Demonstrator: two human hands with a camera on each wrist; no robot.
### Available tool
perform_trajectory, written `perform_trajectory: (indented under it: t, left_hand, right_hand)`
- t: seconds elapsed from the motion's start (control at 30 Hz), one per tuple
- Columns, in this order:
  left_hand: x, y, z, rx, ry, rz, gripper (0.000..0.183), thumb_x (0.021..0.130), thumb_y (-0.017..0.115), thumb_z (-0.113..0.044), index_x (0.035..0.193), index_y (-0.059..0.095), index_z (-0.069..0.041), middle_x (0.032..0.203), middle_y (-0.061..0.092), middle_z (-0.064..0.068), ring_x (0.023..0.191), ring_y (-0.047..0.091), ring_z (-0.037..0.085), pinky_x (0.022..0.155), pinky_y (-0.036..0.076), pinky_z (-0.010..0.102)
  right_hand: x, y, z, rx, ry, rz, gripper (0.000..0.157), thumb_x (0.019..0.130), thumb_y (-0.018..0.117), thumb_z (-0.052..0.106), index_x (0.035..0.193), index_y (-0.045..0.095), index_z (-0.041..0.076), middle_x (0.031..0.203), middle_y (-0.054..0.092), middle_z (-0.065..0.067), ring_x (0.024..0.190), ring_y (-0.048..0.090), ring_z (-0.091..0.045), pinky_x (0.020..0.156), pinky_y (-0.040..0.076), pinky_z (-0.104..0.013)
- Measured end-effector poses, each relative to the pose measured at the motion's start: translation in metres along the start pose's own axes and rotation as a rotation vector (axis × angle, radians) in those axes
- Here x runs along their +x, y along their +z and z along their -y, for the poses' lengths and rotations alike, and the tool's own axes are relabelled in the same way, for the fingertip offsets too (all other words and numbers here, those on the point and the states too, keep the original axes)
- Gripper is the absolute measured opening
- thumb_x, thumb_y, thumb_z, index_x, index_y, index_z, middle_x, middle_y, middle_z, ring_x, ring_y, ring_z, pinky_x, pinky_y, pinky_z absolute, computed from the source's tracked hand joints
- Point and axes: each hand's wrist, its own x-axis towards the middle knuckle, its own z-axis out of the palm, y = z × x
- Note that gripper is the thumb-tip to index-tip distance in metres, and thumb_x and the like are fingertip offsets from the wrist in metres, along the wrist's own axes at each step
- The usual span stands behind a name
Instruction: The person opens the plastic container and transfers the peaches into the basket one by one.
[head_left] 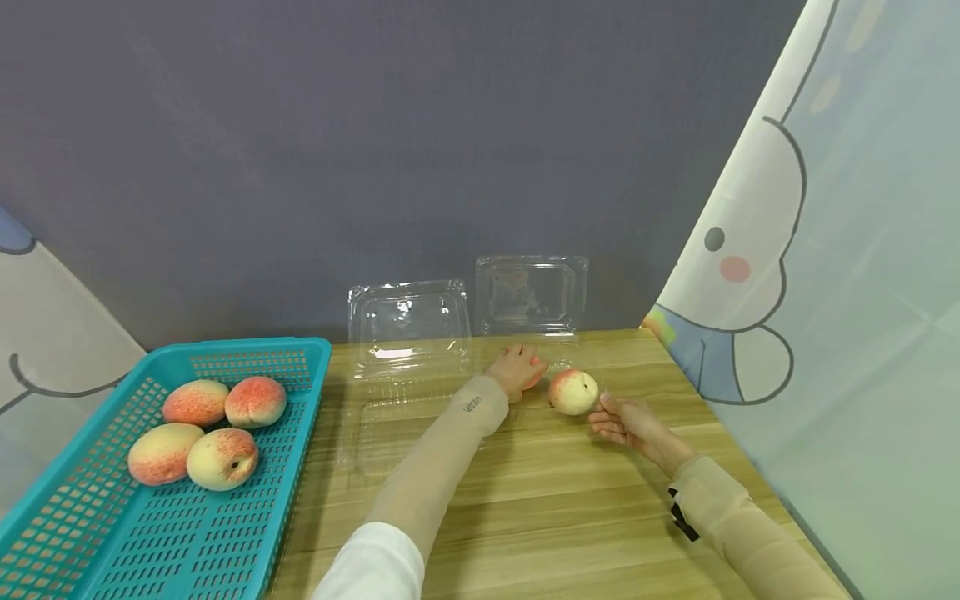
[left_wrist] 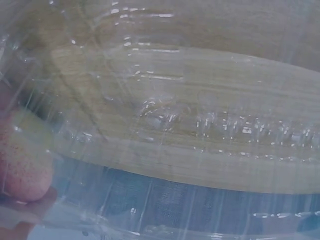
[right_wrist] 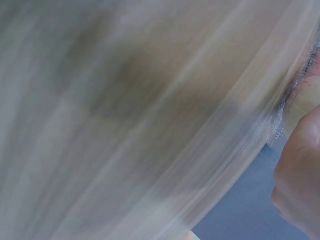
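My left hand reaches to the right-hand clear plastic clamshell box and grips a reddish peach, mostly hidden behind it. In the left wrist view that peach shows at the left edge, seen through clear plastic, with fingers around its lower side. My right hand holds a second peach, yellow with a red flank, between thumb and fingers in front of the same box. At the right edge of the right wrist view are the right hand and part of its peach.
Another clear clamshell box stands with its lid up left of the hands, partly behind the left forearm. A teal basket on the left holds several peaches. A grey wall rises behind the wooden table.
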Motion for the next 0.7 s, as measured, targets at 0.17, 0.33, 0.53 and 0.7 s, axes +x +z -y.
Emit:
perform_trajectory:
  t: [0.17, 0.33, 0.53, 0.7]
  left_hand:
    - [0.001, -0.002, -0.001, 0.013, -0.007, 0.028, 0.062, 0.076, 0.072, -0.021, 0.128, 0.039, -0.03, 0.131, 0.039, 0.003, 0.119, 0.042, 0.024, 0.098, 0.043, 0.037]
    - [0.0, -0.004, 0.001, 0.017, -0.014, 0.064, 0.066, 0.077, 0.072, -0.023, 0.131, 0.036, -0.031, 0.133, 0.037, 0.003, 0.121, 0.04, 0.024, 0.1, 0.042, 0.038]
    - [-0.005, -0.007, 0.003, 0.013, -0.026, 0.08, 0.066, 0.075, 0.073, -0.025, 0.131, 0.037, -0.031, 0.133, 0.036, 0.003, 0.121, 0.039, 0.023, 0.098, 0.043, 0.038]
    - [-0.009, -0.013, 0.006, -0.005, -0.015, 0.051, 0.06, 0.073, 0.074, -0.026, 0.124, 0.042, -0.03, 0.128, 0.042, 0.002, 0.118, 0.043, 0.022, 0.095, 0.045, 0.036]
  right_hand:
    - [0.0, -0.001, -0.001, 0.005, -0.004, -0.003, 0.029, 0.1, 0.035, 0.024, 0.105, 0.046, -0.002, 0.077, 0.067, 0.003, 0.067, 0.065, -0.006, 0.065, 0.054, -0.017]
    - [-0.001, 0.001, 0.002, 0.009, -0.004, 0.005, 0.029, 0.1, 0.035, 0.024, 0.105, 0.046, -0.002, 0.076, 0.067, 0.003, 0.067, 0.066, -0.006, 0.065, 0.054, -0.017]
    - [-0.001, 0.002, 0.001, 0.004, 0.0, 0.009, 0.028, 0.1, 0.036, 0.024, 0.105, 0.046, -0.002, 0.079, 0.067, 0.002, 0.068, 0.065, -0.007, 0.066, 0.054, -0.018]
    - [-0.002, 0.002, 0.003, -0.004, 0.003, -0.002, 0.029, 0.1, 0.036, 0.023, 0.107, 0.045, -0.003, 0.079, 0.066, 0.002, 0.068, 0.065, -0.007, 0.066, 0.054, -0.019]
